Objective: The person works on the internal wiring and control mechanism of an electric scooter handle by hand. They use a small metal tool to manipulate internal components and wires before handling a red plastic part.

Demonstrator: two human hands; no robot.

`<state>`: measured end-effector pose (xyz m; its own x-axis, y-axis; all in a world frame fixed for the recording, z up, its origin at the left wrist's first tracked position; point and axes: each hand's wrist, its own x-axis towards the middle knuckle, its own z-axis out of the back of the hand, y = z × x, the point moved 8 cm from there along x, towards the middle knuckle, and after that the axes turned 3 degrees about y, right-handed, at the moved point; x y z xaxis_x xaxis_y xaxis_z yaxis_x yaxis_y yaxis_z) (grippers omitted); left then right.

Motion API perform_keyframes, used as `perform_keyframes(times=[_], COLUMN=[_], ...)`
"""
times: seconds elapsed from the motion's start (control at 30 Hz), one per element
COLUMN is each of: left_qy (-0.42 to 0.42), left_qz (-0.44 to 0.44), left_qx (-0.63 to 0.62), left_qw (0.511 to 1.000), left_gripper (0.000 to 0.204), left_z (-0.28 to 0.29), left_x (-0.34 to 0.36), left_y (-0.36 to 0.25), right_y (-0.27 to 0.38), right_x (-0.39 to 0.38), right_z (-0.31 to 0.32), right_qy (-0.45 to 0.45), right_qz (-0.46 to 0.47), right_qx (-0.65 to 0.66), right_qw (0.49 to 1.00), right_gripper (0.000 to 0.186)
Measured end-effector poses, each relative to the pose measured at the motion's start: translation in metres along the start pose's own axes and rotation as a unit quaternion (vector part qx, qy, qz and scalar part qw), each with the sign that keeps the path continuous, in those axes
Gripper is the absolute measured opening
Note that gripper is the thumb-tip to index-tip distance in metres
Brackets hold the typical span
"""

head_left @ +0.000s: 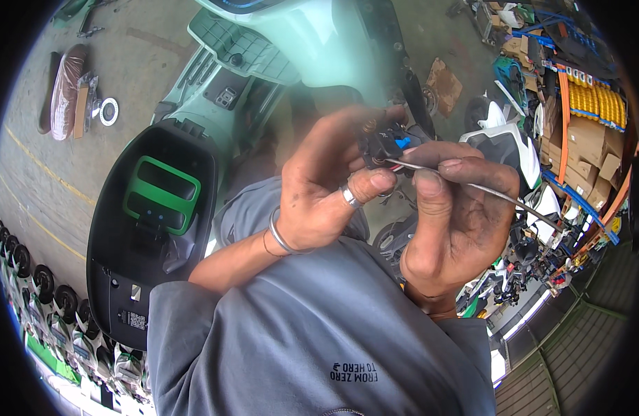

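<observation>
My left hand (pixel 318 182), with a ring and a bracelet, holds up a small black connector-like part (pixel 380 147) with a blue piece (pixel 402 143) on it. Its thumb presses from below and its fingers curl behind. My right hand (pixel 463 220), its fingers smudged dark, pinches a thin grey metal rod (pixel 503 195) between thumb and fingers. The rod's tip meets the black part's near end, beside some thin wires; whether it goes inside I cannot tell. Both hands are raised in front of a mint-green scooter (pixel 319 41).
The scooter's black seat underside (pixel 111 236), with a green frame, stands tilted up at the left. A wrapped brown cushion (pixel 68 90) and a white ring (pixel 108 111) lie on the floor. Shelves with cardboard boxes (pixel 588 149) and more scooters (pixel 506 139) stand at the right.
</observation>
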<state>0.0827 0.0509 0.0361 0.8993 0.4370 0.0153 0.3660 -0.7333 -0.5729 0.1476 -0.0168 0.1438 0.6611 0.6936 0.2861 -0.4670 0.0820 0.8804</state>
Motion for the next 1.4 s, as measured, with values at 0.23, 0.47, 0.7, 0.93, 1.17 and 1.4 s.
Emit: perform_keyframes(times=[0.23,0.47,0.7,0.93,1.17,1.4], left_qy=[-0.005,-0.037,-0.061,-0.064,-0.058,-0.035], left_qz=[0.0,0.005,-0.02,-0.016,-0.007,-0.011], left_qx=[0.036,0.057,0.115,0.11,0.086,0.059], left_qw=[0.999,0.998,0.991,0.992,0.995,0.998], left_gripper=[0.06,0.06,0.056,0.056,0.057,0.057], left_z=[-0.002,-0.005,-0.008,-0.009,-0.008,-0.007], left_x=[-0.002,-0.004,-0.004,-0.004,-0.004,-0.003], left_y=[-0.003,-0.005,-0.007,-0.007,-0.005,-0.003], right_y=[-0.004,-0.006,-0.008,-0.009,-0.007,-0.004], right_x=[-0.003,-0.006,-0.006,-0.007,-0.006,-0.008], right_z=[-0.001,0.001,0.003,0.007,0.004,0.005], right_qy=[-0.01,-0.009,-0.022,-0.028,-0.026,-0.053], right_qz=[-0.03,-0.046,-0.048,-0.024,-0.025,-0.025], right_qx=[-0.026,-0.008,0.032,0.058,0.057,0.047], right_qw=[0.999,0.999,0.998,0.998,0.998,0.997], right_gripper=[0.018,0.018,0.017,0.018,0.019,0.022])
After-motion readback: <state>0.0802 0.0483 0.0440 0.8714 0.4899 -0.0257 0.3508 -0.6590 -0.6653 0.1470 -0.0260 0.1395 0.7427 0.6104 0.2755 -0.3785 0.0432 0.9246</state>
